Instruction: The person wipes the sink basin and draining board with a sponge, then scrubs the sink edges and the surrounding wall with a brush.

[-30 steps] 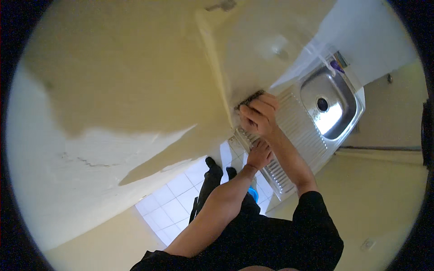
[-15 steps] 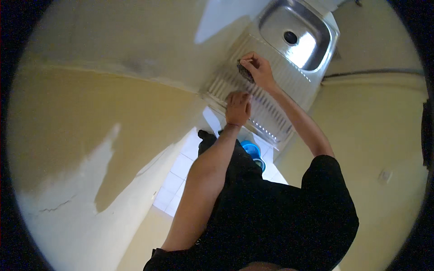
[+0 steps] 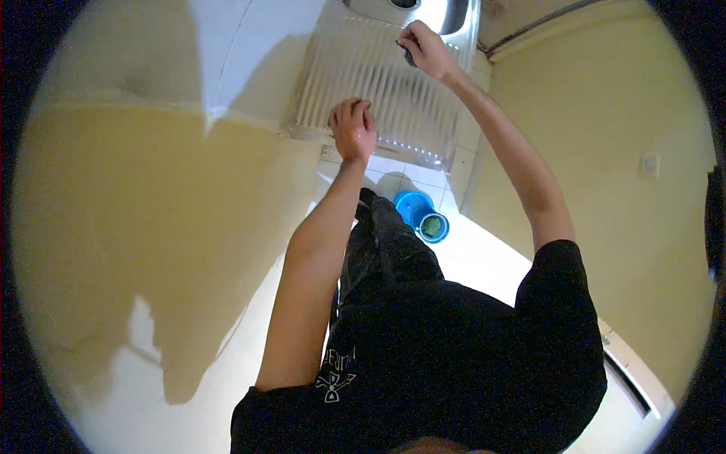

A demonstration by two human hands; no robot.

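My right hand point(image 3: 428, 51) is closed on a dark scouring pad point(image 3: 409, 57), which sticks out to the left of the fingers. It is over the far right part of the ribbed metal drainboard point(image 3: 348, 64), close to the basin point(image 3: 457, 17). Whether the pad touches the metal I cannot tell. At the drainboard's near edge rests my left hand point(image 3: 354, 130), empty, its fingers apart and bent over the ribs.
A blue tub point(image 3: 407, 201) stands on the floor below the sink. Beside it is a smaller blue bucket point(image 3: 433, 226) with something greenish inside. Yellow walls rise at the left and right point(image 3: 597, 144).
The view has swung, so the sink sits higher and farther left. My right hand has carried the scouring pad rightward across the drainboard toward the basin side. My left hand stays at the near edge.
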